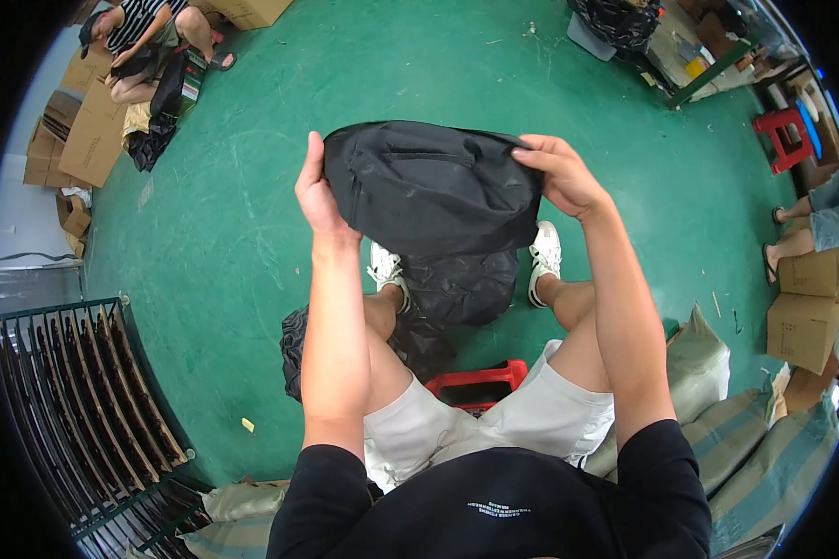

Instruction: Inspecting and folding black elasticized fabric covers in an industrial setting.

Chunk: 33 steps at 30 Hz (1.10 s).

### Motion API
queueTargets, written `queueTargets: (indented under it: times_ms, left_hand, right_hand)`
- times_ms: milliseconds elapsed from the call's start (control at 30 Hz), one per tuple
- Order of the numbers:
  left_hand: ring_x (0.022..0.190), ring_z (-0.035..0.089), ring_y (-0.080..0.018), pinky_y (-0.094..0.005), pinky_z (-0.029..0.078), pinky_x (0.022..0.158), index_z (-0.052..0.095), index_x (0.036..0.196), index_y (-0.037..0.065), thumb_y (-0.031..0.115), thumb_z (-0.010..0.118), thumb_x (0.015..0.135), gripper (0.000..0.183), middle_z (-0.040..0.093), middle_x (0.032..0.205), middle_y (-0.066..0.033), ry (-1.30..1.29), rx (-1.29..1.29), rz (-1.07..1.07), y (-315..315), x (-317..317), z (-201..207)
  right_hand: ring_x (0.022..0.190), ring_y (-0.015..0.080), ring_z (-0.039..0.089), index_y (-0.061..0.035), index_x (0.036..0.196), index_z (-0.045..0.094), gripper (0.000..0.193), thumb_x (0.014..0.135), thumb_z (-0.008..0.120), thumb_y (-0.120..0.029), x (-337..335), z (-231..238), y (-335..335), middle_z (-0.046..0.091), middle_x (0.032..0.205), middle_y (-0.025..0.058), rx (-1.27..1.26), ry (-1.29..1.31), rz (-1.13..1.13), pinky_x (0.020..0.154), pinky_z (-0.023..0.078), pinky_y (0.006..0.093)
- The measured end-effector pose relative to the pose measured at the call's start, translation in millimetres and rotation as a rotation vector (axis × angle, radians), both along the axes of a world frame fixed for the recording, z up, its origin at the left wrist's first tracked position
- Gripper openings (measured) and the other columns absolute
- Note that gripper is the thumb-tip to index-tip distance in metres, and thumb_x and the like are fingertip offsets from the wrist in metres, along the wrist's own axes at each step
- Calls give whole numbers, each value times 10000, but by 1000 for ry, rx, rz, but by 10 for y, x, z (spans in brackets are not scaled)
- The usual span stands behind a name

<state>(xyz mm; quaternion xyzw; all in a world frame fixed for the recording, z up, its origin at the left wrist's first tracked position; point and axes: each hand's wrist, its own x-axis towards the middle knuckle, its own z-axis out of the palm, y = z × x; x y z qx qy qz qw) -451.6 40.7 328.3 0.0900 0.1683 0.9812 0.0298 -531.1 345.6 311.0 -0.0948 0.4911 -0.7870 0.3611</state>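
Stretched between my two hands is a black fabric bag (429, 191), soft and wrinkled, with a seam or pocket slit across its upper part. My left hand (322, 197) holds its left end, thumb pointing up and the other fingers hidden behind the cloth. At the upper right edge, my right hand (569, 177) pinches the fabric between thumb and fingers. Below the held piece, a black plastic bag (466, 284) lies on the floor between my white shoes. Another crinkled black bag (294, 349) sits beside my left leg.
A red plastic stool (480, 377) is between my legs. Dark slatted racks (84, 401) stand at lower left, woven sacks (764, 447) at lower right. Another person (149, 37) sits by cardboard boxes (93, 130) at upper left. At right are a red stool (783, 140) and boxes (802, 326).
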Motion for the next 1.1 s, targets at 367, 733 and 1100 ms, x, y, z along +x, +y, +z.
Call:
queueTargets:
  times_ms: [367, 733, 1100]
  left_hand:
    - [1104, 629, -353, -456, 482, 995, 584, 1193, -102, 405, 387, 1032, 567, 634, 1204, -244, -173, -49, -114, 132, 38, 12]
    - [1156, 602, -377, -492, 445, 1041, 573, 1244, -73, 417, 329, 1047, 582, 600, 1264, -255, -66, 239, -344, 353, -41, -104]
    - [1256, 527, -362, -490, 387, 1090, 500, 1338, -40, 457, 365, 1032, 599, 551, 1345, -223, -7, 227, -240, 369, -10, -123]
  right_hand:
    - [1022, 293, 662, 47, 1152, 606, 373, 1018, 421, -249, 45, -6, 181, 663, 1160, 192, -527, -304, -115, 956, 512, 412]
    - [1156, 353, 600, 29, 1263, 570, 491, 1050, 322, -338, 66, 37, 78, 607, 1275, 217, -911, -370, 41, 1057, 438, 463]
    - [1255, 366, 531, 49, 1338, 501, 565, 1051, 278, -384, 11, -33, 113, 531, 1375, 218, -993, -352, 134, 1121, 365, 466]
